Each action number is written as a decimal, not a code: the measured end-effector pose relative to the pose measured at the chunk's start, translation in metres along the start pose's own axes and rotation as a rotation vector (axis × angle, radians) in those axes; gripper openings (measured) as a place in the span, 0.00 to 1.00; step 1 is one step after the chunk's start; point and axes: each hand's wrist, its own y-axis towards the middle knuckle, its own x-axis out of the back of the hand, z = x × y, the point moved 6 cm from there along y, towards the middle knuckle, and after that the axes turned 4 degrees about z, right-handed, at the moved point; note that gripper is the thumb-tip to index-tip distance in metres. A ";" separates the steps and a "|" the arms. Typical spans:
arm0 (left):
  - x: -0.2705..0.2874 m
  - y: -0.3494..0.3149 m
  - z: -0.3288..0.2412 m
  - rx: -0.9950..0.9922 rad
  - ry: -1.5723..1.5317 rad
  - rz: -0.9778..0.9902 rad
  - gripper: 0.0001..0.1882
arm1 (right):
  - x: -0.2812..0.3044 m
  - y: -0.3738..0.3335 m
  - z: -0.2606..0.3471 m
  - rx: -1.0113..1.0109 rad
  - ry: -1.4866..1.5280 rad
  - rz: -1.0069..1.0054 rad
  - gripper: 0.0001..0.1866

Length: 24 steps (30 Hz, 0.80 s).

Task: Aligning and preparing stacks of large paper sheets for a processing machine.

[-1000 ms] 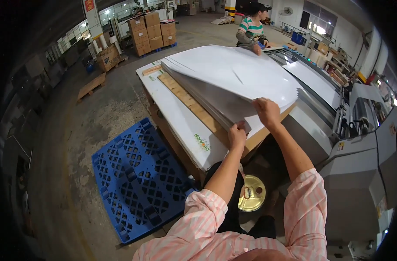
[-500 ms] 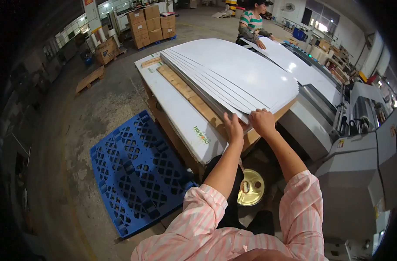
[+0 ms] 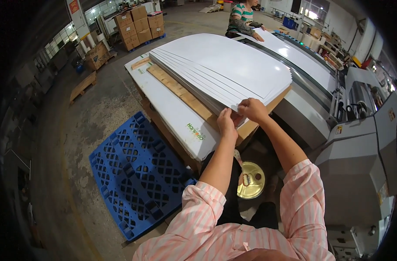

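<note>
Large glossy white sheets (image 3: 233, 65) lie in a stack, their left edges fanned out in steps. At the stack's near corner, my left hand (image 3: 227, 124) has its fingers pressed together on the sheet edges. Just to its right, my right hand (image 3: 253, 109) curls its fingers over the same corner, pinching the sheet edges. How many sheets each hand grips is hidden. Under the stack, a wooden strip (image 3: 181, 92) runs along the left side on a white board (image 3: 163, 114) with green print.
A blue plastic pallet (image 3: 137, 174) lies on the floor at left. Below my arms is a round gold-coloured lid (image 3: 252, 185). A grey machine (image 3: 355, 165) stands close on my right. Beyond the stack, a co-worker (image 3: 242, 19) handles a white sheet (image 3: 290, 50). Cardboard boxes (image 3: 139, 26) stand far left.
My left hand's fingers have come together at the sheet corner, where they were spread. My right hand stays at the corner. The whole view has shifted slightly.
</note>
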 end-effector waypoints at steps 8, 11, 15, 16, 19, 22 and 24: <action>0.000 -0.002 -0.007 -0.027 0.038 -0.011 0.22 | 0.001 -0.003 0.002 0.100 0.023 -0.038 0.18; -0.002 -0.003 -0.008 -0.048 0.029 -0.011 0.23 | -0.001 0.000 0.000 0.110 0.031 -0.029 0.18; -0.002 -0.004 -0.009 -0.048 0.105 0.010 0.24 | -0.006 0.009 -0.014 -0.079 0.238 0.061 0.18; -0.004 -0.005 -0.008 -0.049 0.114 0.009 0.24 | -0.007 0.013 -0.020 -0.083 0.236 0.058 0.18; -0.010 -0.007 -0.004 -0.051 0.103 0.021 0.20 | -0.013 0.020 -0.032 -0.098 0.406 0.112 0.20; -0.002 -0.001 -0.007 -0.060 0.099 0.049 0.16 | -0.010 0.019 -0.021 -0.120 0.323 0.042 0.17; 0.003 0.000 -0.010 -0.065 0.112 0.065 0.17 | -0.002 0.010 0.002 -0.092 0.074 -0.024 0.14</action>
